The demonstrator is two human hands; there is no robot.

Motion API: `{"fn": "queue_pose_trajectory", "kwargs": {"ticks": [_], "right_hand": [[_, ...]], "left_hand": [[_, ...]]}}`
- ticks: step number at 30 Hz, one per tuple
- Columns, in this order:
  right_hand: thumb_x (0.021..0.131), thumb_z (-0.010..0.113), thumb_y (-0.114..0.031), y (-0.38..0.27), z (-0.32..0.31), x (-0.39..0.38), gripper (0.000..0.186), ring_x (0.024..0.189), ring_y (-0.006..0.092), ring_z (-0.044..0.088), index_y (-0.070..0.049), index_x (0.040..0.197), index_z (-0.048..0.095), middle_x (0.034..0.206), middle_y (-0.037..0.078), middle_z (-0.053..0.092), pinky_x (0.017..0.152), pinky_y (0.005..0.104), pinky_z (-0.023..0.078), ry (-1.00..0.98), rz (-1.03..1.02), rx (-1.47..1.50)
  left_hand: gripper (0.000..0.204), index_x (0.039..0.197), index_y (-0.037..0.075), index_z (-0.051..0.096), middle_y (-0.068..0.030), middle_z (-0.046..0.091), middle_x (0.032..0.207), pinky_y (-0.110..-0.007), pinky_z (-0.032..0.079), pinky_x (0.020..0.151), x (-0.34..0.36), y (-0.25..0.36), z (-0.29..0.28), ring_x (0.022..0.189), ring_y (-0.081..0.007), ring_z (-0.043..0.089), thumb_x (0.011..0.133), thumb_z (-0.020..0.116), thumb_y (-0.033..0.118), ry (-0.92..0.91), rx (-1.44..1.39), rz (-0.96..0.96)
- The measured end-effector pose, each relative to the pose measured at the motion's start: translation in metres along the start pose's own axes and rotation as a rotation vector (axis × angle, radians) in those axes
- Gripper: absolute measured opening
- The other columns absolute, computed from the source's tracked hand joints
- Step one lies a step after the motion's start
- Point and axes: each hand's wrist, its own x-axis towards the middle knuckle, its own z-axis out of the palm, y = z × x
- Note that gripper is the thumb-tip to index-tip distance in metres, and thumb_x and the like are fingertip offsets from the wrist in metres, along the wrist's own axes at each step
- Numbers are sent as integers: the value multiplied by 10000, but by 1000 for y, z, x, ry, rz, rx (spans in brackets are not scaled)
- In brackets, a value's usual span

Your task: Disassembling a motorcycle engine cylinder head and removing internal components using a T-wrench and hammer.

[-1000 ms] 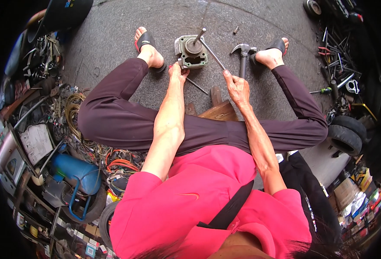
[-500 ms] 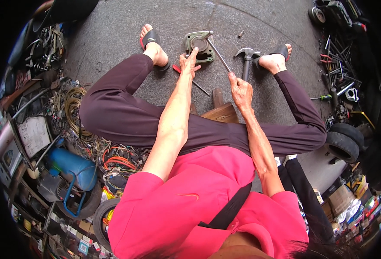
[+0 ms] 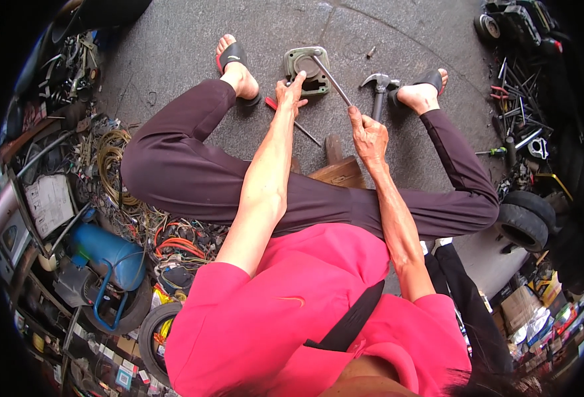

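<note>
My left hand (image 3: 291,92) is at a square, grey-green engine cylinder block (image 3: 318,86), fingers apart and touching it, the index finger reaching up to the round piece (image 3: 303,65) in its top. My right hand (image 3: 370,137) grips a long metal bar tool (image 3: 333,82) whose far end rests over the block's top. A claw hammer (image 3: 378,92) lies just right of the bar. Beside and below my left hand are a red-handled tool (image 3: 271,104) and a thin metal rod (image 3: 307,133). A small metal piece (image 3: 371,51) lies behind the hammer.
A wooden block (image 3: 338,173) lies between my legs. Cables (image 3: 113,165), scrap parts and a blue compressor tank (image 3: 110,255) crowd the left. Scattered hand tools (image 3: 518,92), tyres (image 3: 525,221) and boxes (image 3: 522,304) line the right. A dark-trousered leg (image 3: 464,294) shows behind my right arm.
My left hand has moved up from the block's near corner to reach across its top, fingers more spread. The bar's far end has shifted slightly right, still in my right hand.
</note>
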Motion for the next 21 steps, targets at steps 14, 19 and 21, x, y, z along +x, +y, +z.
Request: {"fn": "queue_pose_trajectory", "kwargs": {"ticks": [14, 19, 21], "right_hand": [[895, 491, -588, 15, 2, -2, 662, 450, 221, 414, 7, 613, 563, 474, 134, 415, 486, 392, 352, -17, 27, -24], [890, 479, -607, 16, 4, 0, 680, 459, 241, 443, 9, 619, 571, 482, 151, 433, 502, 396, 372, -82, 56, -97], [886, 469, -621, 16, 3, -1, 690, 466, 259, 455, 6, 623, 579, 486, 155, 442, 514, 405, 381, -78, 59, -76]], "left_hand": [[1031, 1412, 12, 250, -230, 452, 1308, -405, 555, 700, -7, -3, -5, 1128, -337, 520, 637, 806, 401, -15, 14, 22], [1046, 1416, 9, 242, -234, 451, 1310, -402, 553, 699, -7, -2, -6, 1121, -341, 524, 626, 817, 384, -33, 28, 15], [1045, 1417, 9, 242, -234, 452, 1307, -402, 553, 695, -6, -2, -5, 1109, -342, 530, 625, 821, 372, -32, 39, 5]]}}
